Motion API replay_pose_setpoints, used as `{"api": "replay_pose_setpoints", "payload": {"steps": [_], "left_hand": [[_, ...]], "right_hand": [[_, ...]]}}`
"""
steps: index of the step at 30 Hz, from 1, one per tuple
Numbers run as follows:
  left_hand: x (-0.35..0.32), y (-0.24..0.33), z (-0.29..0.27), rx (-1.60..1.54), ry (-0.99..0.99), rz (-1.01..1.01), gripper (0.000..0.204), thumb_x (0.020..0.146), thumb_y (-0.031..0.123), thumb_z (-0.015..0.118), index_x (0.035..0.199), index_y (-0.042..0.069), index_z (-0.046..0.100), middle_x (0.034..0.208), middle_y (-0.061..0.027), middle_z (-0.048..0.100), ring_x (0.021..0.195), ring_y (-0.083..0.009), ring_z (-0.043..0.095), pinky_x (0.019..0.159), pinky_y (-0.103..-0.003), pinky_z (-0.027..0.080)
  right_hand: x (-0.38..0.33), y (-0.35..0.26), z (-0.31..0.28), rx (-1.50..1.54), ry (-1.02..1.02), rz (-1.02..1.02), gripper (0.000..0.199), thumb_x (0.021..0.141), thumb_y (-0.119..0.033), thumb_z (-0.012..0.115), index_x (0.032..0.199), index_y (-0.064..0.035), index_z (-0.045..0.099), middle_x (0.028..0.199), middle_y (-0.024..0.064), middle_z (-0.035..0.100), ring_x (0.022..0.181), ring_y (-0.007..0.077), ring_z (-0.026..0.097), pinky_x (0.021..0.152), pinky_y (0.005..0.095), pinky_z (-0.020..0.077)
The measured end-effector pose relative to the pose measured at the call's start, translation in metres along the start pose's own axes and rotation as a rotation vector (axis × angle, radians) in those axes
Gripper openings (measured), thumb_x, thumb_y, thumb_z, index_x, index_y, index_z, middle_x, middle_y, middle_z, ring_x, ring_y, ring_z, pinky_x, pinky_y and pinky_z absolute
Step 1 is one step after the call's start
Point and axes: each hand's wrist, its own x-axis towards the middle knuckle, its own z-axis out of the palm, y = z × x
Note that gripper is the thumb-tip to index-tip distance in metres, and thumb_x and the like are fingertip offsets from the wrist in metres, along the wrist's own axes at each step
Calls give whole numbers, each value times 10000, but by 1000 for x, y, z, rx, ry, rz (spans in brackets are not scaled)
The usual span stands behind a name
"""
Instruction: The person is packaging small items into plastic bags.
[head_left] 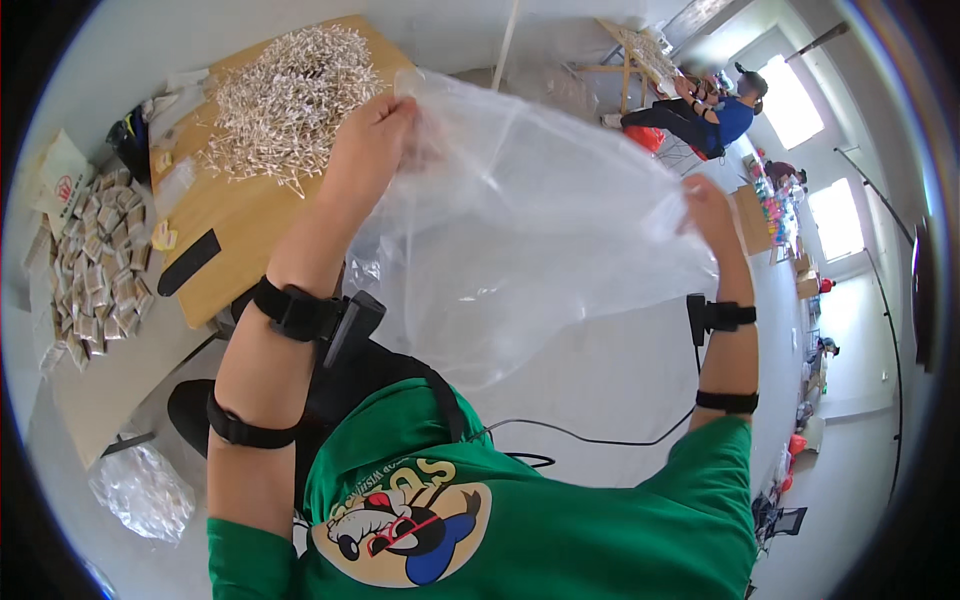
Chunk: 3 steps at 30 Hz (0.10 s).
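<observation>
A large clear plastic bag point(520, 220) hangs stretched out between my hands, thin and see-through. My left hand point(376, 140) is closed on the bag's upper left corner, in front of the table's edge. At the opposite side my right hand point(708, 212) grips the bag's right edge with bent fingers. The bag's lower part drops in loose folds toward my lap, and no contents show in it. Just left of my left hand, a big heap of white-tipped cotton swabs point(295, 105) lies on a wooden table point(250, 235).
Many small packs of swabs point(100, 265) are piled at the left, beside a flat black strip point(190, 262) on the table. Crumpled clear plastic point(143, 490) lies lower left. A cable point(590, 440) loops by my right arm. Another person point(735, 115) sits at a far table point(640, 55).
</observation>
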Motion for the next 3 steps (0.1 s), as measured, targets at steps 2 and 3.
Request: {"api": "replay_pose_setpoints", "payload": {"steps": [2, 3], "left_hand": [[-14, 10, 0, 275, 134, 123, 283, 948, 259, 537, 1149, 74, 610, 919, -51, 676, 851, -165, 639, 794, -291, 491], [-14, 18, 10, 531, 207, 266, 309, 955, 299, 536, 1209, 131, 586, 954, -38, 684, 900, -183, 657, 832, -303, 499]], "right_hand": [[-5, -72, 10, 248, -98, 14, 362, 903, -115, 531, 1258, -52, 495, 850, 98, 618, 652, 155, 650, 589, 254, 518], [-8, -96, 2, 357, -228, -12, 481, 908, -121, 527, 1377, -80, 426, 899, 126, 616, 666, 175, 662, 606, 271, 534]]}}
